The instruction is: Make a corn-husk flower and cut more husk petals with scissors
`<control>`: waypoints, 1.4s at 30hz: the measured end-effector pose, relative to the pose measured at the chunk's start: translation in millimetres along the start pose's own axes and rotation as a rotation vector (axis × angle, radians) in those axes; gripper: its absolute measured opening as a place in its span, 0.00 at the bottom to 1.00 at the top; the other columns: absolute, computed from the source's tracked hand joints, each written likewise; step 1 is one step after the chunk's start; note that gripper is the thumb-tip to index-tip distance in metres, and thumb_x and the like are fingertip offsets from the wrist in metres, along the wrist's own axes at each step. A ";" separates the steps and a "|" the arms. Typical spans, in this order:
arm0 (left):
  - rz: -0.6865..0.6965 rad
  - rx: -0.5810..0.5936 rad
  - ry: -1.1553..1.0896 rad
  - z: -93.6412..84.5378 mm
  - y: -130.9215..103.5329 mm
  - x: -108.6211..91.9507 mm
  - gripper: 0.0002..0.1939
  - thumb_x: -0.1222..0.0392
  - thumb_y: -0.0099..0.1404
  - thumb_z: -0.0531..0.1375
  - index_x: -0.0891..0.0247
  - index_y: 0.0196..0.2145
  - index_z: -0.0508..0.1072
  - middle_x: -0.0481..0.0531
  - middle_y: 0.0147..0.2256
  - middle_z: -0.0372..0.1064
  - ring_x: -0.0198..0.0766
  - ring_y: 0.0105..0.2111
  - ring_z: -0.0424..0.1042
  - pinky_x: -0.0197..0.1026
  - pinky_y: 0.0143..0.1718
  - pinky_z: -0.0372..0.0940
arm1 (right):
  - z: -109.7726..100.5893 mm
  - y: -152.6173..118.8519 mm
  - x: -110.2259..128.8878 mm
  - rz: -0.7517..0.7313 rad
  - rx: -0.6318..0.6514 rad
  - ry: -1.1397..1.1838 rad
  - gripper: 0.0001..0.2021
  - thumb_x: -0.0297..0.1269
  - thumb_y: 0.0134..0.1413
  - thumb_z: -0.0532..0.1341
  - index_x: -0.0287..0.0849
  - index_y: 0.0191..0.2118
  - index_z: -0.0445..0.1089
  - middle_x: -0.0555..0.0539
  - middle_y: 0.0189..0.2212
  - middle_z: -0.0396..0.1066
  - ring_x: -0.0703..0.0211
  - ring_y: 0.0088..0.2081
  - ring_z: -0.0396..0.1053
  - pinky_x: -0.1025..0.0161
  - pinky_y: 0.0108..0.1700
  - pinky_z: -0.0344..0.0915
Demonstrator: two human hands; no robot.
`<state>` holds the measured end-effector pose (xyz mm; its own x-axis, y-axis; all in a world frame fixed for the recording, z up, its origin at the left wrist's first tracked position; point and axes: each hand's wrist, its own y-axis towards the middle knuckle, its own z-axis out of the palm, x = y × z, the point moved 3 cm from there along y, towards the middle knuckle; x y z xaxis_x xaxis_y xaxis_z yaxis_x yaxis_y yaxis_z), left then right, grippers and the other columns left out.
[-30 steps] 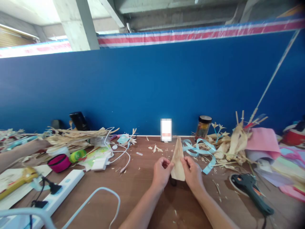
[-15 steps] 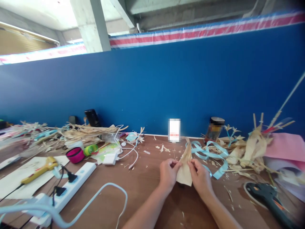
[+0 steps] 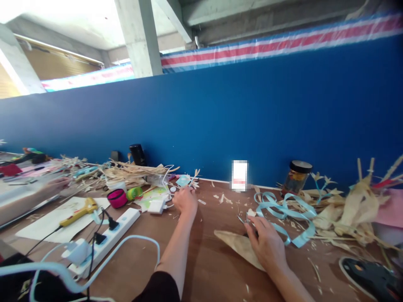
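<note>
My left hand (image 3: 185, 201) is stretched out over the table, fingers bent and drawn together beside a small pale husk flower (image 3: 195, 183) with a light blue piece (image 3: 183, 180). Whether the fingertips grip the flower's stem is hidden. Low over the tabletop, my right hand (image 3: 267, 243) curls around what looks like scissors (image 3: 241, 219); thin metal tips show past the fingers, while most of the tool is covered. A flat, pointed piece of dried corn husk (image 3: 236, 245) lies partly under that hand. Light blue ribbon (image 3: 277, 203) loops just beyond it.
A white power strip (image 3: 105, 241), cables, and a yellow glue gun (image 3: 75, 213) are at left, near another person's hand (image 3: 56, 184). A lidded jar (image 3: 296, 178), husk bundles (image 3: 355, 205) and a dark glue gun (image 3: 368, 270) stand or lie right. Husk scraps litter the middle.
Both hands have let go of the husk piece, which now lies on the table. My left hand has moved left and away; my right has lowered onto the tool. The view has shifted left.
</note>
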<state>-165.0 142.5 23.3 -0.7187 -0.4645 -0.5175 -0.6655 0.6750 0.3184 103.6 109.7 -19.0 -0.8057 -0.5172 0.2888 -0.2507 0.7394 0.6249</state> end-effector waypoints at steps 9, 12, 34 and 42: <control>-0.088 0.051 0.237 10.7 3.0 38.4 0.13 0.61 0.55 0.52 0.68 0.29 0.75 0.69 0.36 0.70 0.57 0.42 0.64 0.51 0.39 0.50 | 0.9 0.4 -6.4 -0.016 -0.028 -0.017 0.14 0.42 0.55 0.50 0.42 0.43 0.65 0.42 0.38 0.67 0.53 0.39 0.63 0.58 0.42 0.59; -0.091 0.059 0.240 15.0 3.2 41.4 0.13 0.61 0.55 0.51 0.69 0.28 0.75 0.69 0.35 0.71 0.56 0.42 0.65 0.50 0.39 0.51 | -1.2 0.6 -5.1 -0.016 -0.052 -0.019 0.14 0.42 0.55 0.50 0.41 0.42 0.65 0.42 0.37 0.67 0.53 0.38 0.64 0.58 0.42 0.59; 0.285 -0.189 -0.929 -23.2 -42.8 -15.0 0.12 0.54 0.58 0.54 0.64 0.31 0.71 0.51 0.29 0.69 0.35 0.30 0.67 0.36 0.33 0.61 | -3.2 1.3 -8.3 0.009 -0.064 0.003 0.12 0.40 0.54 0.52 0.42 0.42 0.65 0.44 0.38 0.67 0.53 0.38 0.63 0.58 0.42 0.59; 0.221 -0.129 -1.030 -17.2 -53.2 -19.3 0.12 0.54 0.56 0.56 0.65 0.32 0.72 0.51 0.28 0.68 0.35 0.29 0.66 0.36 0.32 0.60 | -1.7 0.4 -10.5 0.014 -0.048 0.016 0.12 0.40 0.54 0.52 0.43 0.42 0.65 0.44 0.38 0.67 0.54 0.38 0.63 0.58 0.42 0.59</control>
<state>-119.2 105.7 30.1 -0.3491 0.4122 -0.8415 -0.6007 0.5908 0.5386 112.9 114.7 -20.6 -0.8003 -0.5140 0.3087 -0.2133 0.7253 0.6546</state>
